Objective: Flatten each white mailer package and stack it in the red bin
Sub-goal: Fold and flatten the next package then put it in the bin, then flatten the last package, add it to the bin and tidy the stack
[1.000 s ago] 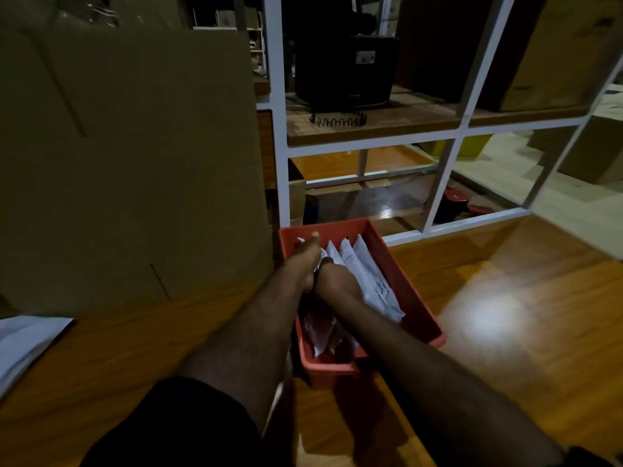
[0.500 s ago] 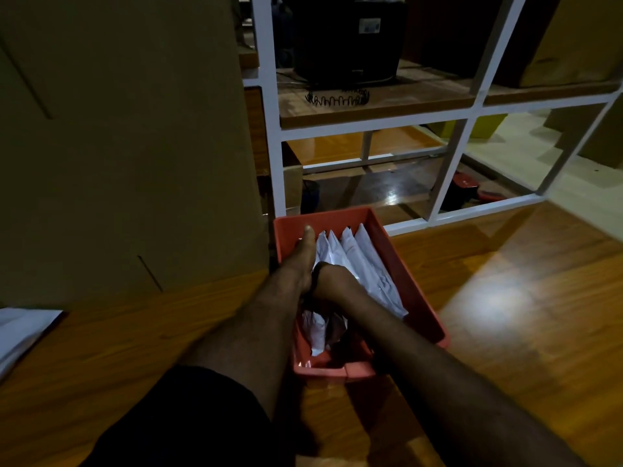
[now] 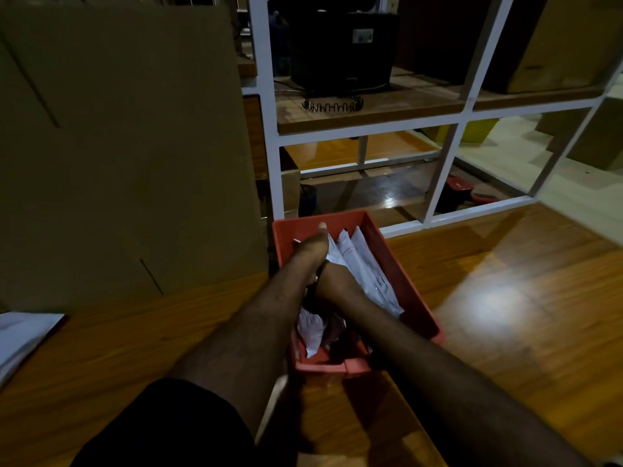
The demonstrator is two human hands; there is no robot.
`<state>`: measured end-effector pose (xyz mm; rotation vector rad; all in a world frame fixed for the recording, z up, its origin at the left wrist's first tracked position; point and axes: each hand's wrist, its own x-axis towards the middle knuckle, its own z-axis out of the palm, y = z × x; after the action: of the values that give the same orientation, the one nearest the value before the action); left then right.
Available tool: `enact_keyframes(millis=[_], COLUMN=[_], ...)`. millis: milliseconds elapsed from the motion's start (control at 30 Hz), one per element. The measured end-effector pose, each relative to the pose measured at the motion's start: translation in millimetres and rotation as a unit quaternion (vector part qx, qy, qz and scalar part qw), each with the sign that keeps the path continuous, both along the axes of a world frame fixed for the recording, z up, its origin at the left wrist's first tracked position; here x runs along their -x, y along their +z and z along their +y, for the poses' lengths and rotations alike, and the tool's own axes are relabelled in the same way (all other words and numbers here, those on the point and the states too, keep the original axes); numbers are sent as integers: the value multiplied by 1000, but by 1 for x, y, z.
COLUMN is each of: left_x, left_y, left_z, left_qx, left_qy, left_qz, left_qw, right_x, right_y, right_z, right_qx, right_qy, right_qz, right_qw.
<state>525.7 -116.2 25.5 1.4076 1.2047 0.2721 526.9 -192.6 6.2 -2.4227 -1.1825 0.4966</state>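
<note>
Not much has shifted since half a second ago: both hands sit in the same spot inside the red bin point(image 3: 401, 264), and the view has just tipped a bit so the bin sits slightly lower in the head camera. Compared with a full second back, same deal, arms still crossed over the near end of it.

So the bin sits on the wooden desk point(image 3: 505, 315), roughly dead centre, long side running toward 1 o'clock. It's packed with white mailer packages point(image 3: 367, 267), standing on edge in a row rather than lying flat, leaning toward the right wall. A crumpled one point(image 3: 312, 328) sits lower down at the near end, around 6 o'clock of the bin.

Left hand point(image 3: 310, 251) is pushed in along the left wall with the thumb pointing up toward 12 o'clock, palm against the first mailer. Can't tell if that grip is closed on anything, the fingers are buried. Right hand point(image 3: 333, 281) is touching the left one, knuckles up, fingers tucked down among the mailers; same story, can't tell what it's got.

Another white mailer point(image 3: 23, 335) lies on the desk way out at 9 o'clock, well apart from the bin. Big cardboard sheet point(image 3: 118, 146) stands at 10 o'clock, white shelf frame point(image 3: 269, 129) at 12.
</note>
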Motion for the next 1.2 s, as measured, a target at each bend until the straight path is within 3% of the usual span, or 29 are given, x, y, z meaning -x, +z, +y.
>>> enact_keyframes(millis=[167, 300, 367, 600, 800, 900, 1067, 1200], left_x=[19, 28, 27, 41, 103, 144, 241, 335], left_y=[7, 15, 21, 28, 35, 31, 5, -22], left_z=[4, 5, 1, 11, 31, 43, 56, 64], left_qx=[48, 77, 78, 60, 15, 22, 20, -26], left_qy=[18, 7, 6, 17, 88, 107, 133, 171], left_qz=[-41, -56, -54, -136, -206, -229, -177, -141], left_qw=[998, 995, 995, 989, 974, 967, 975, 975], right_x=[-7, -12, -9, -1, 29, 57, 116, 173], right_y=[-4, -13, -8, 15, 54, 66, 58, 44], right_z=[9, 18, 14, 3, 6, 20, 43, 65], right_qx=[33, 72, 64, -56, -210, -232, -231, -165], right_qy=[8, 59, 42, -2, -24, 34, 148, 240], right_qz=[-10, -124, -88, -55, -64, -51, -17, 26], right_qw=[999, 988, 993, 997, 975, 971, 962, 956])
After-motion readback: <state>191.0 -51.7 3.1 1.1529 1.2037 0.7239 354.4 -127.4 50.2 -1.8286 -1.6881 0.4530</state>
